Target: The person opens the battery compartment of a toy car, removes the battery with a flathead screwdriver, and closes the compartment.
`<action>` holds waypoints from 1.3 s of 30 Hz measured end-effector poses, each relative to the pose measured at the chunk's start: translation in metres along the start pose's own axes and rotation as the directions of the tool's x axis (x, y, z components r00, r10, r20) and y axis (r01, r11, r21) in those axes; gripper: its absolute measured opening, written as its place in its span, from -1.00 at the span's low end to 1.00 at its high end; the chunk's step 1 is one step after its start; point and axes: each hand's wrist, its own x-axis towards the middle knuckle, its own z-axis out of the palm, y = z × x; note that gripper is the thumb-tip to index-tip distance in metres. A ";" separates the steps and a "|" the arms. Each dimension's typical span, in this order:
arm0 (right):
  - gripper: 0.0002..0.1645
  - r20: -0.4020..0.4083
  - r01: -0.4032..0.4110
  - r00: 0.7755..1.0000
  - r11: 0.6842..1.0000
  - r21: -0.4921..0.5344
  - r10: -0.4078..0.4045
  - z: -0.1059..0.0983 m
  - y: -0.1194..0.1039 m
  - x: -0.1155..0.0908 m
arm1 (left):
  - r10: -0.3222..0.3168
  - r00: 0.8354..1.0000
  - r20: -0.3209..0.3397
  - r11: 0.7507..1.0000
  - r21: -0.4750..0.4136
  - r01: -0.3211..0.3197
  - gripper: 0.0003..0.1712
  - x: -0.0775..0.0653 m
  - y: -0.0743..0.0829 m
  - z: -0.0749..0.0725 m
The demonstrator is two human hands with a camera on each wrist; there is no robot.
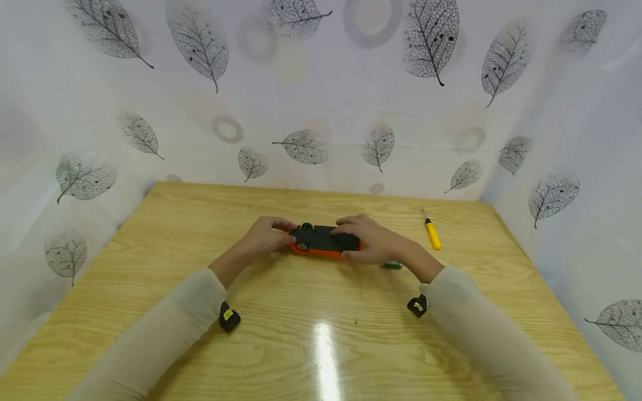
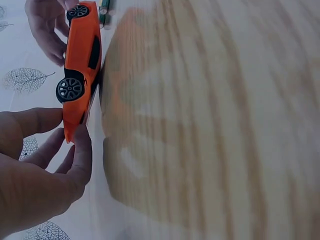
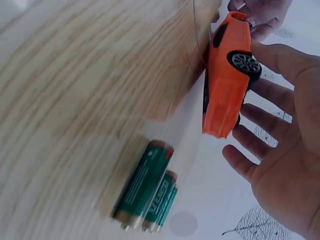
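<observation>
An orange toy car lies upside down on the table, its black underside facing up. The left hand pinches the car's left end between thumb and fingers, as the left wrist view confirms. At the other end, the right hand reaches over the underside, touching it near a wheel. Its fingers look fairly straight and spread in the right wrist view, with the little finger away from the car. Green batteries lie on the table near the right hand, mostly hidden by it in the head view.
A yellow-handled screwdriver lies on the right of the wooden table. One thin wire or strand runs along the tabletop below the car. Leaf-patterned sheets enclose the back and sides. A small black camera hangs at each cuff.
</observation>
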 end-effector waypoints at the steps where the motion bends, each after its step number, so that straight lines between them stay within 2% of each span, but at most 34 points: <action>1: -0.32 -0.012 0.002 1.000 1.000 0.011 -0.001 -0.001 0.001 -0.003 | 0.000 1.000 0.000 1.000 0.007 0.000 -0.54 0.000 0.000 -0.001; 4: -0.35 -0.053 0.010 0.999 0.999 0.040 -0.008 -0.003 0.005 -0.013 | -0.003 1.000 0.013 1.000 0.019 0.002 -0.55 0.000 0.000 -0.004; 10: -0.45 -0.126 0.048 0.991 0.998 0.044 -0.042 -0.003 0.011 -0.025 | 0.048 0.999 0.004 0.988 0.149 -0.048 -0.59 -0.003 0.002 -0.011; 15: -0.49 -0.109 0.052 0.993 0.999 -0.013 -0.053 0.003 0.018 -0.027 | 0.066 0.997 0.033 0.987 0.143 -0.070 -0.65 -0.004 0.001 -0.014; 18: -0.49 -0.102 0.048 0.993 0.998 -0.046 -0.053 0.006 0.020 -0.027 | 0.096 0.994 0.060 0.983 0.151 -0.104 -0.67 -0.004 0.000 -0.016; 21: -0.49 -0.107 0.048 0.993 0.997 -0.060 -0.054 0.009 0.021 -0.026 | 0.158 0.983 0.090 0.960 0.220 -0.174 -0.63 -0.003 -0.001 -0.019; 23: -0.49 -0.107 0.048 0.993 0.997 -0.064 -0.055 0.010 0.021 -0.024 | 0.215 0.969 0.119 0.924 0.298 -0.242 -0.60 -0.003 -0.001 -0.022; 27: -0.50 -0.108 0.049 0.993 0.996 -0.074 -0.056 0.010 0.019 -0.022 | 0.332 0.923 0.193 0.802 0.458 -0.384 -0.60 -0.001 0.000 -0.023; 30: -0.50 -0.110 0.047 0.992 0.996 -0.081 -0.056 0.010 0.018 -0.022 | 0.405 0.882 0.242 0.721 0.508 -0.471 -0.63 0.002 -0.001 -0.022; 32: -0.49 -0.113 0.049 0.992 0.995 -0.084 -0.059 0.009 0.017 -0.022 | 0.439 0.859 0.263 0.673 0.537 -0.508 -0.63 0.003 -0.002 -0.022; 35: -0.47 -0.114 0.052 0.991 0.995 -0.089 -0.063 0.009 0.017 -0.022 | 0.478 0.827 0.298 0.582 0.597 -0.551 -0.61 0.004 -0.005 -0.023; 38: -0.43 -0.113 0.049 0.992 0.994 -0.096 -0.060 0.010 0.017 -0.021 | 0.489 0.803 0.340 0.495 0.650 -0.577 -0.60 0.004 -0.006 -0.024; 39: -0.42 -0.113 0.049 0.992 0.994 -0.101 -0.061 0.010 0.018 -0.020 | 0.486 0.799 0.353 0.475 0.661 -0.581 -0.60 0.004 -0.006 -0.024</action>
